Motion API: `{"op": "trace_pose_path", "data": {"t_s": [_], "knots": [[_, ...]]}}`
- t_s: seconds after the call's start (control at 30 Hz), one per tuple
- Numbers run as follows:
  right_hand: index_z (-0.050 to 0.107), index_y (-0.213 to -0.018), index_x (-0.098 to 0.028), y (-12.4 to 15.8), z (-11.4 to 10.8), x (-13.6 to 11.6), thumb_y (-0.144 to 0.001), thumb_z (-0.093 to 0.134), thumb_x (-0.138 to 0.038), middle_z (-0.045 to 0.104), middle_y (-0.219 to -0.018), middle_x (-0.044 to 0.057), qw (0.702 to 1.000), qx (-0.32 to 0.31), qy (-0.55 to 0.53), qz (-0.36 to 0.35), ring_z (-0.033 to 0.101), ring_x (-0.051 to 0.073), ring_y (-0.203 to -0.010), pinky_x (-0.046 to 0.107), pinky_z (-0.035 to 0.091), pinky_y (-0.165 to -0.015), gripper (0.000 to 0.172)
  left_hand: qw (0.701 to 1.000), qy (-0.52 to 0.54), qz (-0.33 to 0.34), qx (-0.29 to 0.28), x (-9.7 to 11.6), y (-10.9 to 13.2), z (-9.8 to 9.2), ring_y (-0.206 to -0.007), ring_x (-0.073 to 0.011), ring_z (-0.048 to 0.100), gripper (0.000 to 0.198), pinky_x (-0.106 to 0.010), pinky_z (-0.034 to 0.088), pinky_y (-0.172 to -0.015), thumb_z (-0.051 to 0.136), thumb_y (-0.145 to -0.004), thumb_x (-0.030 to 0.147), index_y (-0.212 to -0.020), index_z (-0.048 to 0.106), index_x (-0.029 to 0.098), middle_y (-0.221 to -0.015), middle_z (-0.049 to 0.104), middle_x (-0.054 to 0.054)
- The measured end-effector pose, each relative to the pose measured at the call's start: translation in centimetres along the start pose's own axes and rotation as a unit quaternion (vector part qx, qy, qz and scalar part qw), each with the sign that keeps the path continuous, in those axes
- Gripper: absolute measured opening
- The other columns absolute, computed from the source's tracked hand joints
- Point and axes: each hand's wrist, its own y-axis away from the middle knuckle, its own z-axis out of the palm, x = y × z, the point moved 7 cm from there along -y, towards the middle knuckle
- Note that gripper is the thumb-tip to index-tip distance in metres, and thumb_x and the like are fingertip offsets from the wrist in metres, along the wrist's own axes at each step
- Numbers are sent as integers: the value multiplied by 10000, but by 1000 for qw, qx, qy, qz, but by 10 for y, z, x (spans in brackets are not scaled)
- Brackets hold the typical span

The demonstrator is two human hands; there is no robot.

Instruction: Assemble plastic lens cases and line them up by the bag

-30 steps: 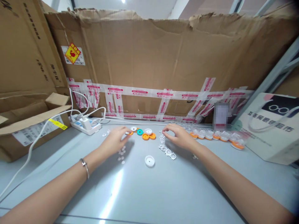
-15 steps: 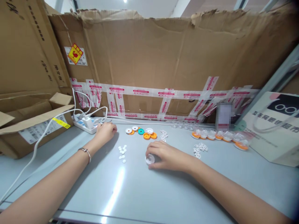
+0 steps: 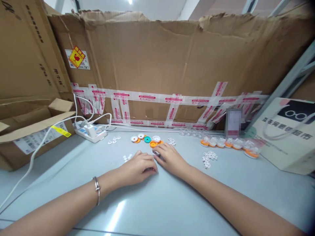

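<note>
Nearest me on the bench [image 3: 159, 203], my left grip [image 3: 140, 167] rested with thumb and fingers curled close; I could not tell whether anything was pinched inside. Just beyond, my right grip [image 3: 171, 160] was drawn in narrow around a white cup [image 3: 155, 153], which sat between my hands just in front of the orange cups [image 3: 154, 144]; I judged that hold kept it from sliding. Small discs [image 3: 125, 158] lay beside my left knuckles, partly hidden by them, and a pile of white pieces [image 3: 208, 157] lay past my right forearm, apparently sorted by kind for easy reach. Farther back, the orange cups bunched with a teal cup [image 3: 147, 139] in the middle, likely so either hand could get at them, with pegs [image 3: 114, 141] off to their left. Beyond, orange-based domes [image 3: 237, 143] stood rowed at the right, perhaps to spare working room, the power strip [image 3: 94, 136] lay at back left, and a carton [image 3: 157, 59] closed the far side, probably serving as a backstop.
</note>
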Motion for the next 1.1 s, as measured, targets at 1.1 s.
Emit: {"op": "trace_pose_path", "data": {"t_s": [1.1], "knots": [[624, -832, -189, 0, -50, 14, -839, 502, -230, 644, -851, 33, 978, 65, -186, 69, 582, 157, -813, 290, 440, -757, 129, 989, -14, 145, 41, 0, 10, -31, -853, -134, 580, 191, -296, 384, -823, 492, -855, 95, -898, 647, 197, -902, 675, -26]]}}
